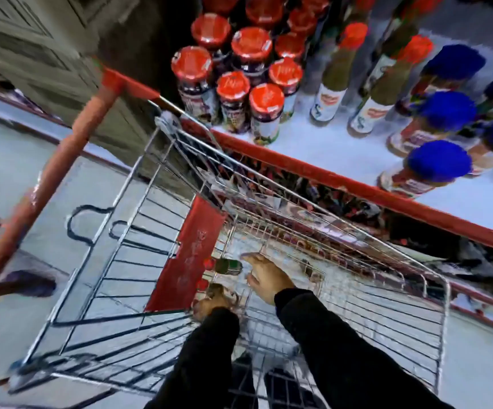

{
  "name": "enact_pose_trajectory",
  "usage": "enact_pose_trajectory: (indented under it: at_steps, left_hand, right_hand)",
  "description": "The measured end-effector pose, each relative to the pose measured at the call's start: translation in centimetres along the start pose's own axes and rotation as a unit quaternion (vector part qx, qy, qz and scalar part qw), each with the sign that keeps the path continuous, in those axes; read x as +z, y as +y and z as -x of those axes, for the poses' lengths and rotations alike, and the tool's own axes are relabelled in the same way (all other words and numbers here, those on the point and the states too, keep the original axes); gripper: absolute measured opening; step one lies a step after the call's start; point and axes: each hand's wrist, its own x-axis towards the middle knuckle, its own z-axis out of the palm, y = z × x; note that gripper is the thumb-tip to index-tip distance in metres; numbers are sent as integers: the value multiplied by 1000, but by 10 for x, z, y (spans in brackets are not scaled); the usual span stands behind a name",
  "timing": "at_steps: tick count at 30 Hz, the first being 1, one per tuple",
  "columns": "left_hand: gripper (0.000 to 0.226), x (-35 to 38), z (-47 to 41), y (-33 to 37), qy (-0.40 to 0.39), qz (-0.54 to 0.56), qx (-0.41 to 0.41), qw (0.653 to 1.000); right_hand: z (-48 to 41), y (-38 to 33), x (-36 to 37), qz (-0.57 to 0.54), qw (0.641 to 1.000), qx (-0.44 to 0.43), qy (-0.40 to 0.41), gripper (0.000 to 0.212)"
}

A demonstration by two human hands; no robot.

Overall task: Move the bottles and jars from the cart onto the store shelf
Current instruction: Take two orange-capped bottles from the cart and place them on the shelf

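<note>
Both my hands reach down into the wire cart [283, 208]. Two red-capped bottles lie on the cart floor beside its red flap. My left hand [210, 305] is closed around the nearer bottle [214, 289], which it partly hides. My right hand [266, 276] hovers with fingers spread just right of the farther dark green bottle [227, 266], not touching it as far as I can tell. The white store shelf [342, 149] with a red front edge lies beyond the cart, with red-lidded jars [233, 95] standing on it.
On the shelf, tall red-capped bottles [334, 75] stand in the middle and blue-capped bottles [437, 163] at the right. The cart's orange handle [47, 178] runs down the left. A grey pillar [62, 54] stands behind it. A lower shelf shows under the red edge.
</note>
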Motion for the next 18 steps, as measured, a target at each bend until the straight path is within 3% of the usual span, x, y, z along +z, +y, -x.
enact_pose_trajectory:
  at_steps: [7,12,18]
  left_hand:
    - [56,17,-64,-10,64,12,-33,997]
    - [42,16,-77,-20,74,119,-43,989]
    - [41,-1,-63,-23,58,97,29,993]
  right_hand:
    - [-76,-15,35,18,1000,14,-4,49]
    - [-97,-23,56,19,1000,1,13,40]
    - [-72,-5,47,-153,980,80,95,35]
